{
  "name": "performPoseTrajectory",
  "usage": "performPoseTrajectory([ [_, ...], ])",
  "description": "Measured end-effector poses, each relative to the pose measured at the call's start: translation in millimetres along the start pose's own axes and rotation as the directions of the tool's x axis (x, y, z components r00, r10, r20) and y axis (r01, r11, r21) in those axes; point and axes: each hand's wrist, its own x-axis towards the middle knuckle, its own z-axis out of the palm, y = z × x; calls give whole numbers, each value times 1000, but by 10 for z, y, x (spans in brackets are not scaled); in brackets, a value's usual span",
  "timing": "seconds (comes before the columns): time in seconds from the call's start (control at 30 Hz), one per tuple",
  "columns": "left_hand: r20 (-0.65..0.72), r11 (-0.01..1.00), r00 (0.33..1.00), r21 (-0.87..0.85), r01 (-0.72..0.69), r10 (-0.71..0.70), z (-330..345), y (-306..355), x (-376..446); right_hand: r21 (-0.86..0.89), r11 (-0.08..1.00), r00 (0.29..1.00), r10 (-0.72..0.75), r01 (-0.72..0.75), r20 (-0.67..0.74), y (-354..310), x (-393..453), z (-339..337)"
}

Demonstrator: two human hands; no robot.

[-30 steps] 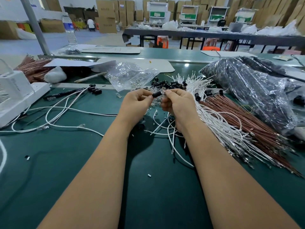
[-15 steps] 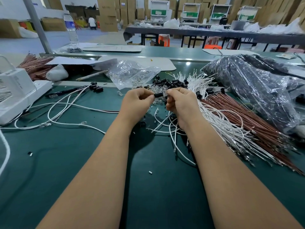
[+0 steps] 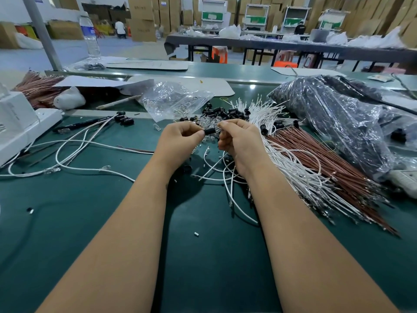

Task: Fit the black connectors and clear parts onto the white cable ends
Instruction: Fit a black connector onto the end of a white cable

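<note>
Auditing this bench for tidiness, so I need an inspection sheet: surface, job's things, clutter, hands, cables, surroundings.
Surface: green mat, small white scraps on it.
Job's things: black connector pinched between both hands; connector pile; clear parts bag.
Clutter: water bottle, black plastic bag, white machine.
Hands: left hand and right hand both grip the connector.
Cables: white cables heaped right, brown wires beside them, finished cables left.
Surroundings: cardboard boxes, far tables.

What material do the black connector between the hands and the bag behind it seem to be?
Black connector: probably matte moulded plastic; it looks dull, with hardly any glint. Bag: thin clear plastic film, glossy; it wrinkles, shines, and small clear parts show through it.
</note>
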Motion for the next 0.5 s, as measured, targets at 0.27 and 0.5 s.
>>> performPoseTrajectory([
  [0.27,26,998,999,-37,45,-44,-11,7,-2,8,1000,1000,-2,2,6,-1,10,-8],
  [0.5,65,998,996,-36,56,-54,-29,12,-1,1,1000,1000,10,-10,-15,6,20,-7],
])
